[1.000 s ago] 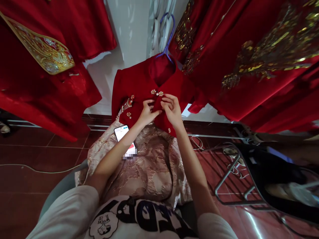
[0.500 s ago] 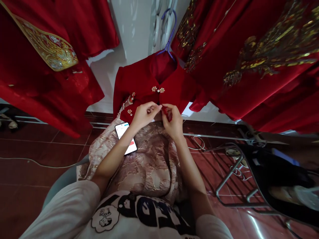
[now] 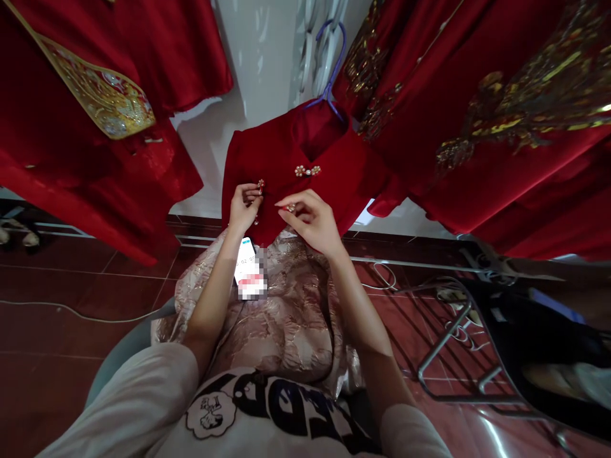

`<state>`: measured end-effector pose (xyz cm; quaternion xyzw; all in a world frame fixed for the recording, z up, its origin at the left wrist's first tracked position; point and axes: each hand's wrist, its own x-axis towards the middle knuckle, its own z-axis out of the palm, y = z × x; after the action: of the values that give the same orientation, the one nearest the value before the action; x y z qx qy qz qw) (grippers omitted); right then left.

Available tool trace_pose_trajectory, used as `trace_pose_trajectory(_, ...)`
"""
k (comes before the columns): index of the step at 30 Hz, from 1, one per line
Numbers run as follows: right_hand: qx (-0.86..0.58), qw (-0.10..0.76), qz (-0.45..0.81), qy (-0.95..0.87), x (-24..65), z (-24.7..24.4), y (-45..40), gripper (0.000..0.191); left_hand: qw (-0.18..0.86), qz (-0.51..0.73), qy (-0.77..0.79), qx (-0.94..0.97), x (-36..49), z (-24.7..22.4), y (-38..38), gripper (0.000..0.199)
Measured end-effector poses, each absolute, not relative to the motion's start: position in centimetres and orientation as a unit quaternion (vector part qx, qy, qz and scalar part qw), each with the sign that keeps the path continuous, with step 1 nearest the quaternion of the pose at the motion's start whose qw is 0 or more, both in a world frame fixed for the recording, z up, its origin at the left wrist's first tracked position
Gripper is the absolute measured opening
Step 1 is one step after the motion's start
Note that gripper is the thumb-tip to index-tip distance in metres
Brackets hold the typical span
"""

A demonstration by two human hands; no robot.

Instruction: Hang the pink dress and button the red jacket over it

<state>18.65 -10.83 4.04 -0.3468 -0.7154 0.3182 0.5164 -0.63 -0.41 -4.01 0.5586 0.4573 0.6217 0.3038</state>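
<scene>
Pale wall (image 3: pixel 267 51), red jacket (image 3: pixel 279 152); left hand (image 3: pixel 244 207), moved off right hand (image 3: pixel 312 222), at ornament (image 3: pixel 261 184)

A gold-trimmed red garment (image 3: pixel 112 111) hangs at ten o'clock, sequinned red garments (image 3: pixel 515 152) at two; a metal-framed chair (image 3: pixel 513 346) stands at four, a lit phone (image 3: pixel 247 261) lies at eight, shoes (image 3: pixel 30 238) at nine.

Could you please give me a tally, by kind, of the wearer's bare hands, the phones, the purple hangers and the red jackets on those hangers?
Left hand and right hand: 2
Phone: 1
Purple hanger: 1
Red jacket on that hanger: 1
Total: 5
</scene>
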Motion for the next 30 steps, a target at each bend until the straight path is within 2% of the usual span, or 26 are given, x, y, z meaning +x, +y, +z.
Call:
trace_pose_trajectory(2, -0.361, 0.506, 0.326, -0.713, 17.0, 3.4, -8.1, 0.014, 0.293, 0.62, 0.438, 0.581, -0.6, -3.9, -0.6, 0.029)
trace_pose_trajectory(7, -0.456, 0.47, 0.226, -0.721, 14.3, 1.6, -3.0, 0.02, 0.283, 0.61, 0.419, 0.61, -0.6, -3.7, -0.8, 0.032)
trace_pose_trajectory(13, -0.419, 0.496, 0.233, -0.724, 14.5, 0.1, -2.2, 0.02, 0.269, 0.609, 0.45, 0.595, -0.4, -4.5, -0.5, 0.028)
trace_pose_trajectory(19, -0.4, 0.522, 0.285, -0.697, 14.8, -0.8, -1.8, 0.014, 0.202, 0.619, 0.472, 0.595, 0.2, -5.6, -0.5, 0.054)
trace_pose_trajectory(24, -0.392, 0.542, 0.264, -0.695, 14.4, -1.6, -0.9, 0.017, 0.279, 0.623, 0.444, 0.58, 0.1, -5.4, -0.1, 0.04)
trace_pose_trajectory(30, -0.412, 0.547, 0.242, -0.688, 13.7, -2.1, -0.4, 0.02, 0.305, 0.623, 0.424, 0.582, -0.1, -4.2, -0.9, 0.034)
